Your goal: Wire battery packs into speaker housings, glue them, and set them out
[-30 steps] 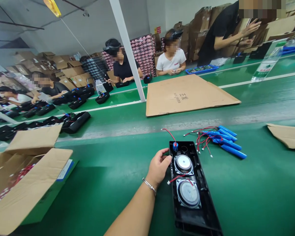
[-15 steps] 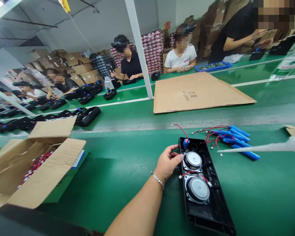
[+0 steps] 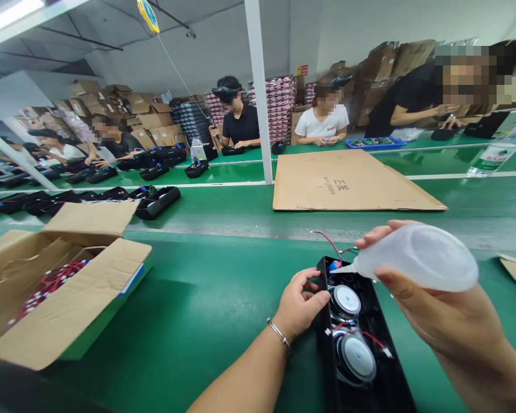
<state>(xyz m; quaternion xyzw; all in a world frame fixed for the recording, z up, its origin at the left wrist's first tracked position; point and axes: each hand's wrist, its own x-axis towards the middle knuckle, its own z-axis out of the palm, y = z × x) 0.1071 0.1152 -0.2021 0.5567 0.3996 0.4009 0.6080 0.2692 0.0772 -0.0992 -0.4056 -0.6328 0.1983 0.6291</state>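
Observation:
A black speaker housing (image 3: 387, 321) with two round silver speakers (image 3: 356, 357) lies open on the green bench. Thumb and fingers of my left hand (image 3: 303, 301) grip its left edge near the top. My right hand (image 3: 447, 315) is wrapped round a translucent squeeze bottle (image 3: 421, 258), tilted so its thin nozzle reaches the housing's upper corner, beside a small blue part (image 3: 335, 265) with a red wire. Red wires with white plugs lie across the speakers. The bottle and my right hand hide the area right of the housing's top.
An open carton (image 3: 90, 304) of red wires stands at the left. A flat cardboard sheet (image 3: 352, 183) lies beyond the housing, with a water bottle (image 3: 492, 155) to its right. Black housings (image 3: 159, 202) line the far left; several people sit opposite.
My right hand has come in from the right with the squeeze bottle, its nozzle now at the housing's top corner. The blue cylinders are hidden behind it. My left hand keeps its grip.

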